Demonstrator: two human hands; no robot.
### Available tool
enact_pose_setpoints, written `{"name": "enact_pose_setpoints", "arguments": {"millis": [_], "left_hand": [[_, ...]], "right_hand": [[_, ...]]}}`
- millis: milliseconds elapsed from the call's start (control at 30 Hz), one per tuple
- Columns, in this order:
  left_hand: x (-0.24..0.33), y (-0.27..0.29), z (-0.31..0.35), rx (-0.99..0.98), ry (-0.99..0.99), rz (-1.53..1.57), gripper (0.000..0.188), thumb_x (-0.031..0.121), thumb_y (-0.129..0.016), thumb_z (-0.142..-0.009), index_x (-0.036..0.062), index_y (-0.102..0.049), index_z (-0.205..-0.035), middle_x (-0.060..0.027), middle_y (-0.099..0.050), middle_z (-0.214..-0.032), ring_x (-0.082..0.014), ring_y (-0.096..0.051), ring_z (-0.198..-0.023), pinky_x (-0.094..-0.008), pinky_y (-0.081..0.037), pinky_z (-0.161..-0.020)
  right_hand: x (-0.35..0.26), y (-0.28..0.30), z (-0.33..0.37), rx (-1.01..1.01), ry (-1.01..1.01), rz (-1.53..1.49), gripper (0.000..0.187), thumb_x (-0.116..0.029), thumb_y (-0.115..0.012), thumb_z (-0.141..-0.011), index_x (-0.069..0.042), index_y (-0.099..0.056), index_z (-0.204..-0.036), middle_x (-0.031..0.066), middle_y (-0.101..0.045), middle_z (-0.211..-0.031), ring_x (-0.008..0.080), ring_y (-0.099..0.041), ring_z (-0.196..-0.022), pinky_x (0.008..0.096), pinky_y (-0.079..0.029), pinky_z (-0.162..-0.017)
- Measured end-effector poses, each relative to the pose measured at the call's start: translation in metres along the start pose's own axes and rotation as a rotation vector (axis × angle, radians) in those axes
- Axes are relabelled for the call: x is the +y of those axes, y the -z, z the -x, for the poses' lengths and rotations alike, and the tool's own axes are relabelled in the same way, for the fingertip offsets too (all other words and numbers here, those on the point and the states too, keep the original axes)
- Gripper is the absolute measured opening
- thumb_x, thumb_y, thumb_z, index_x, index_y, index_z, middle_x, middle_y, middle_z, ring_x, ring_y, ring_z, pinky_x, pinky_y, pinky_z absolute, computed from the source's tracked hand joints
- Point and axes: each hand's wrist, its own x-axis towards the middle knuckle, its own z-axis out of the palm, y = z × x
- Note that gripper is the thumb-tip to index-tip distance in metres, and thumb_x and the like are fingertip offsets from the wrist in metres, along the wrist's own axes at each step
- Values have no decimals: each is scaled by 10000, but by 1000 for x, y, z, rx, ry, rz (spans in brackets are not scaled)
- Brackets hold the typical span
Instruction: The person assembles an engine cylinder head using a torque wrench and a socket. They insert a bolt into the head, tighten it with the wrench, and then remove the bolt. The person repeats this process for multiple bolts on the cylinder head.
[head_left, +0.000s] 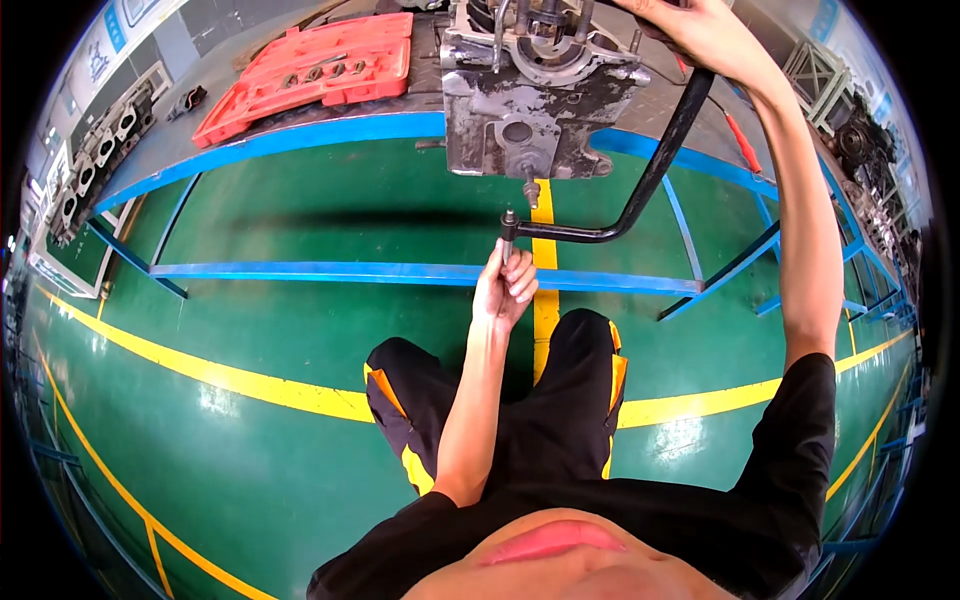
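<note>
A black C-shaped clamp (650, 180), which looks like a valve spring compressor, curves around the right side of a grey metal cylinder head (545, 110). My left hand (507, 285) is closed around the metal spindle at the clamp's lower end, just below and in front of the head. Above the spindle's tip, a small fitting (531, 190) sticks out of the head's face; the two appear apart. Up at the right, my right hand (705, 35) is closed over the clamp's upper end. The frame's top edge cuts off part of that hand and the clamp's far end.
The head sits at the front of a blue-framed workbench (300, 130). An open red tool case (310, 75) with small metal pieces lies left of it. A red-handled tool (742, 140) hangs at the right edge. More engine parts (95, 160) stand far left.
</note>
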Motion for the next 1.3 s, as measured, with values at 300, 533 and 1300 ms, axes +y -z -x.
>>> {"name": "enact_pose_setpoints", "arguments": {"millis": [300,533,1300], "left_hand": [[-4,-14,-5,184,-11,94,400,407,-423,-1071,117,-414,-796,43,-284,-651,-89,-232,-453,-241,-227,-406],[3,-11,-12,12,40,60,415,418,-472,-1050,26,-606,-1077,13,-414,-682,-101,-335,-535,-247,-272,-465],[3,5,-21,-179,57,120,253,279,-490,-1052,40,-573,-1061,11,-403,-750,-99,-357,-605,-243,-330,-563]], "right_hand": [[-20,3,2,-40,-3,116,410,-340,-615,-987,-12,-676,-1225,-2,-582,-679,87,-476,-631,286,-418,-576],[-29,4,3,-54,117,81,409,-320,-610,-988,1,-662,-1236,170,-734,-1070,179,-659,-1001,326,-510,-908],[8,-2,-6,140,330,392,420,-398,-611,-989,-64,-685,-1233,-20,-551,-680,82,-457,-623,275,-377,-565]]}}
